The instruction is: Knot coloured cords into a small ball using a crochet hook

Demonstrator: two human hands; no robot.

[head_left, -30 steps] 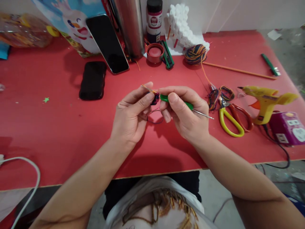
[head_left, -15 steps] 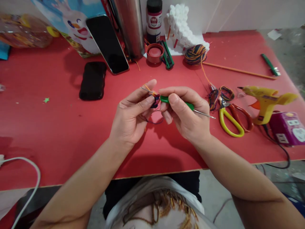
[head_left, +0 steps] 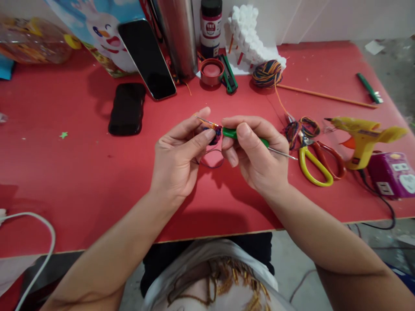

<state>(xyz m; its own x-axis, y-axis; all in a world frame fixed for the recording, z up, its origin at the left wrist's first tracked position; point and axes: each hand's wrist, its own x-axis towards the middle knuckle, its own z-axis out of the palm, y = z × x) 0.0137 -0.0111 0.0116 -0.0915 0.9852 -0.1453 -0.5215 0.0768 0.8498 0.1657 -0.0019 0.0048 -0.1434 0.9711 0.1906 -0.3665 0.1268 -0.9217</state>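
Observation:
Between the thumb and fingers of my left hand (head_left: 181, 151) is a small dark purple and red piece of crochet (head_left: 215, 136). A strand of orange yarn runs up by the left index finger. My right hand (head_left: 259, 151) is closed round the green handle of a crochet hook (head_left: 230, 133). One metal end of the hook passes through or over the crochet piece toward the left fingertips; the other metal end sticks out to the lower right. A dark yarn loop (head_left: 212, 166) hangs below the left fingers.
On the red table (head_left: 113, 190) to the right lie scissors (head_left: 316, 170) with tangled yarn, a yellow glue gun (head_left: 363, 138) and a purple box (head_left: 392, 172). Behind are a yarn ball (head_left: 267, 74), a wooden stick (head_left: 327, 95), a green cutter (head_left: 229, 75) and a phone (head_left: 147, 60).
The hook and my right hand have shifted slightly right. The left thumb has moved a little right and up over the crochet piece.

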